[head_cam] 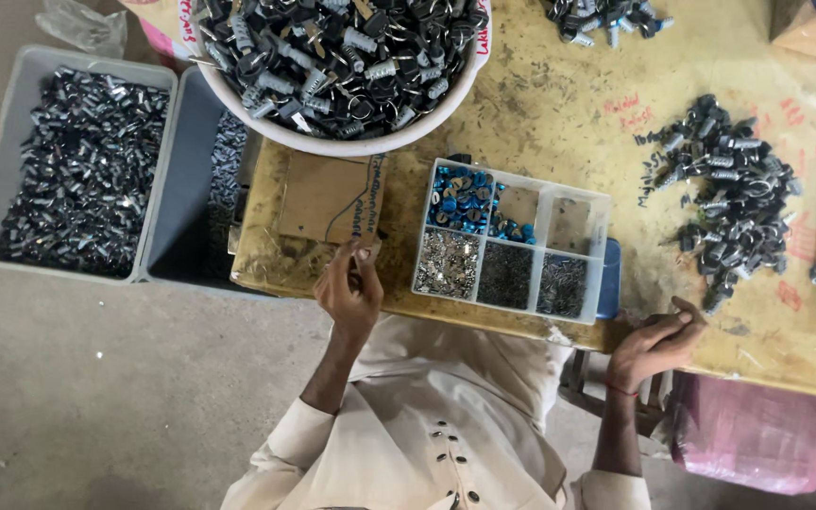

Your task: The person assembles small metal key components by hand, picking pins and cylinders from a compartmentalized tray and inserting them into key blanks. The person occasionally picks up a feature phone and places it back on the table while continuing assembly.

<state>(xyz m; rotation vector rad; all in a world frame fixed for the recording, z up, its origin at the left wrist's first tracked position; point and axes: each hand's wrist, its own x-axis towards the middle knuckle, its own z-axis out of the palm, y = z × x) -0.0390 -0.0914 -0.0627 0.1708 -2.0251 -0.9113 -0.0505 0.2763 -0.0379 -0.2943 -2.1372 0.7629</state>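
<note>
Looking straight down at a yellowish, scuffed tabletop (559,104) with a person in a cream buttoned shirt (427,425) sitting at its near edge. On the left side of the picture one hand (349,288) is raised over the table's edge with the fingers pinched together, seems to be gripping something tiny but it's too small to make out. On the right side the other hand (655,342) rests at the table's edge, fingers curled in loosely, and I can't tell if anything's in it. Since the camera faces the person from above, which hand is which is a bit of a guess. Between the hands sits a clear divided tray (573,222): blue caps (460,200) in one top compartment, silvery small bits in the bottom ones. Just beside the pinching hand lies a flat piece of cardboard (328,198). A big white basin (351,142) heaped with dark lock cylinders and keys sits at the far edge, and a loose pile of the same lock parts (729,203) lies near the curled hand. Off the table, two grey bins (167,170) of metal pieces stand on the floor.
</note>
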